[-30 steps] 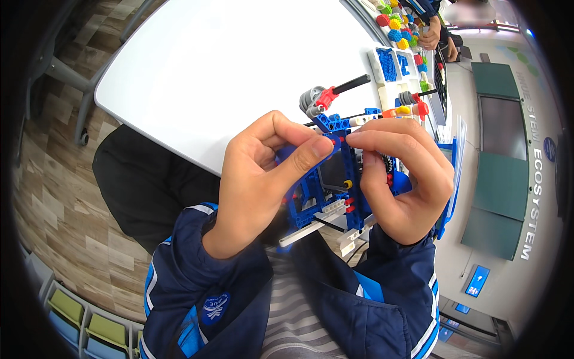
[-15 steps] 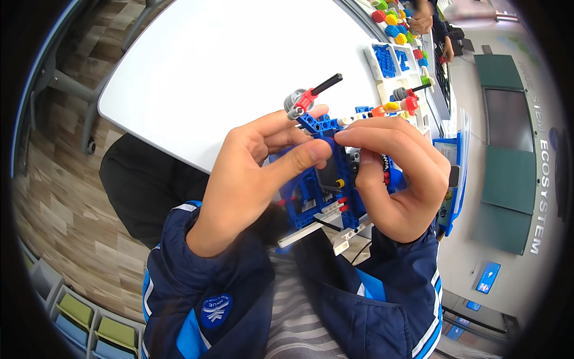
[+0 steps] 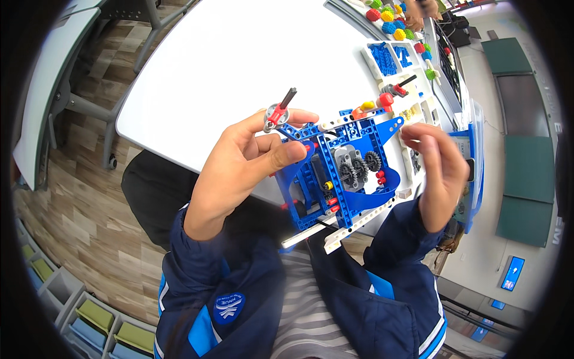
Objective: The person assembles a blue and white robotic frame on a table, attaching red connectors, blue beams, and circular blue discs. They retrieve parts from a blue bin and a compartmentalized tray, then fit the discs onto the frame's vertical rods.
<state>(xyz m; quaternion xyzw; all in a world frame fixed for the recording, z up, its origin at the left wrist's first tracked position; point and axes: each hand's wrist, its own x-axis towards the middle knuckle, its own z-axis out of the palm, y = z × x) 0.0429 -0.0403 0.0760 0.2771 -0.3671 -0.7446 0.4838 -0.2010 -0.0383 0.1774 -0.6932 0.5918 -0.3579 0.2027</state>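
Left hand [image 3: 239,170] grips the blue brick model [image 3: 341,173] above the white worktop [image 3: 239,66]; right hand [image 3: 439,170] is just beside it, fingers [image 3: 418,134] loosely curled, holding nothing.

Both forearms are seen entering from six o'clock, clad in dark blue sleeves. The left hand [image 3: 245,164] is raised toward one o'clock, palm turned to the right, with the thumb stretched across toward three o'clock and the fingers curled behind in a closed grip. The right hand [image 3: 439,173] is held at three o'clock of the left, apart from it, wrist bent, with loosely curled fingers pointing toward eleven o'clock and nothing gripped.
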